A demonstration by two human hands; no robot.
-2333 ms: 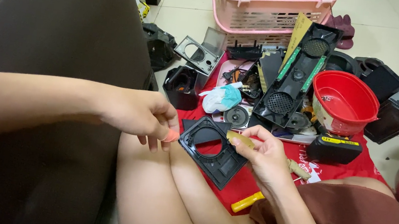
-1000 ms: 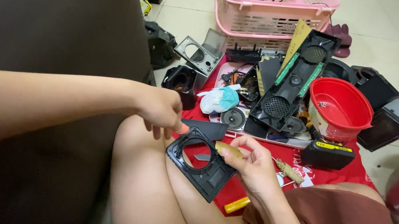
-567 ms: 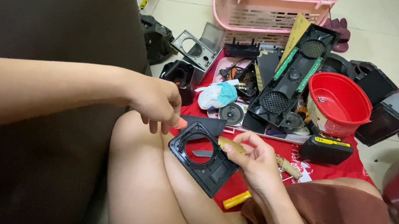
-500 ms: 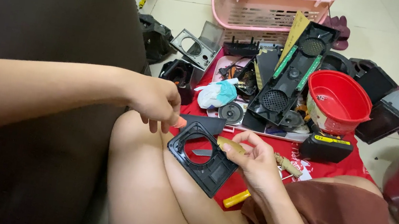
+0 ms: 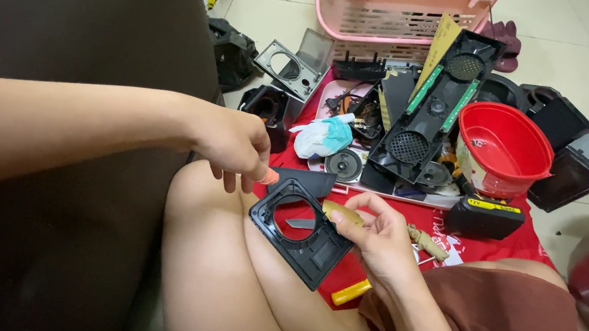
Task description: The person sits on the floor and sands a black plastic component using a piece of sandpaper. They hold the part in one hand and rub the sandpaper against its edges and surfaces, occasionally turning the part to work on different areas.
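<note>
Being steadied across the bare knees is a black plastic frame (image 5: pixel 304 230) with a round opening and a smaller rectangular cut-out at its lower corner. It is being gripped along its right edge by the right hand (image 5: pixel 377 238), whose fingers are curled closed round the frame together with a yellowish, worn tool handle (image 5: pixel 344 214) lying across the palm. At the frame's ten o'clock corner, a small orange-red piece (image 5: pixel 270 177) is being pinched between the thumb and fingertips of the left hand (image 5: pixel 233 144), the other fingers hanging loosely bent; what that piece is cannot be told.

The step in hand is judged to be the working of something at that upper corner of the frame. The next move is judged to call for the frame being kept still by the right hand while the left hand's fine pinch is being guided.

The frame is looking matt, thin-walled and slightly dusty, tilted with its far corner highest. At twelve to two o'clock of it, on a red cloth (image 5: pixel 534 243) on the floor, a small speaker cone (image 5: pixel 344 165), a long black speaker panel (image 5: pixel 434 105), a red bowl (image 5: pixel 502 147) and a pink basket (image 5: pixel 406 6) are lying.
</note>
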